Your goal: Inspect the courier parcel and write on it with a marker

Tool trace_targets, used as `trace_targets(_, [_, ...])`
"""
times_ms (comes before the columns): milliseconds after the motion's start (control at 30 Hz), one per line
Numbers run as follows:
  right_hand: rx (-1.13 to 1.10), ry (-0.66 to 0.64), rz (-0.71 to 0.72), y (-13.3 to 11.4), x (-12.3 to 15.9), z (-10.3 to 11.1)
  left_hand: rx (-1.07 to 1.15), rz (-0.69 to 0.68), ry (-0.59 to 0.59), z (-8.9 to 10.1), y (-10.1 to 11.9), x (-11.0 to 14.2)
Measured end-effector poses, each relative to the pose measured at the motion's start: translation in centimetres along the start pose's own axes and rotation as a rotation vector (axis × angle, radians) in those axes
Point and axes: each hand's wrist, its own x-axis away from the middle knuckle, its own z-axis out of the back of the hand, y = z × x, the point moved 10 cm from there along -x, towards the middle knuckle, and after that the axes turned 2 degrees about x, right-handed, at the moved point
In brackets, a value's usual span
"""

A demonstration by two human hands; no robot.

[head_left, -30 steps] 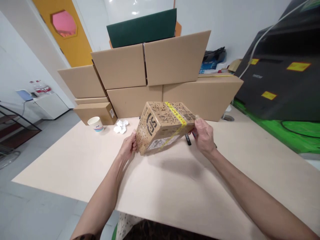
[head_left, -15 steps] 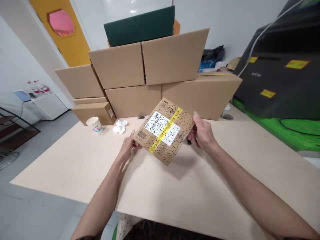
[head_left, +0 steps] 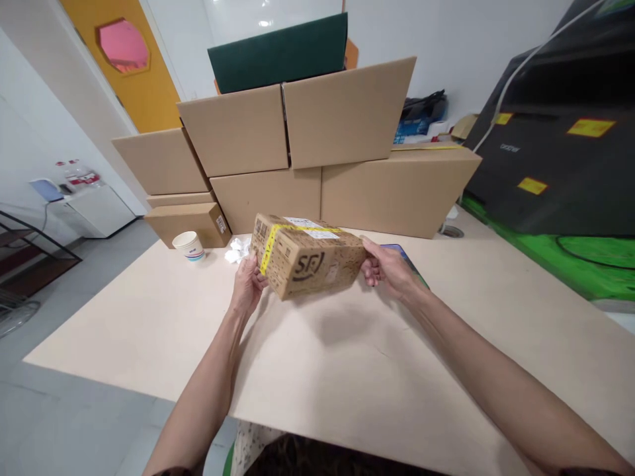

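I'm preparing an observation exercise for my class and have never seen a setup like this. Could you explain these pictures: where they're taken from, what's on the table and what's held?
There is no machine here, only a person's bare hands. One camera, worn on the person's head, looks forward and down, so we see the work much as they do. The left hand and right hand hold a printed cardboard parcel at its two ends, tilted, seemingly lifted off the table. Yellow tape crosses it. Beyond the left hand are some crumpled white tissue and a paper cup. A flat, blue-edged thing lies partly hidden behind the right hand. Plain cardboard boxes are stacked at the back.
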Motion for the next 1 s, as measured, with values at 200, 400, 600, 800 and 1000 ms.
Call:
trace_targets(200, [0.085, -0.034, -0.004, 1.1, 0.2, -1.1, -0.033, 0.026, -0.019, 0.5, 0.1, -0.5])
trace_targets(400, [0.034, -0.005, -0.072, 1.9, 0.3, -1.1, -0.067, 0.018, -0.077, 0.1, 0.0, -0.7])
trace_targets(600, [-0.039, -0.059, 0.021, 0.7, 0.5, -1.5, -0.112, -0.066, -0.216, -1.5, 0.9, 0.1])
trace_targets(800, [0.112, -0.061, 0.187, -1.5, 1.3, -1.7, -0.333, -0.225, -0.177, -1.3, 2.2, 0.4])
trace_targets(1000, [0.317, 0.015, 0.315, -3.7, 1.7, -0.7, -0.626, -0.323, -0.022, 0.3, 2.8, 0.5])
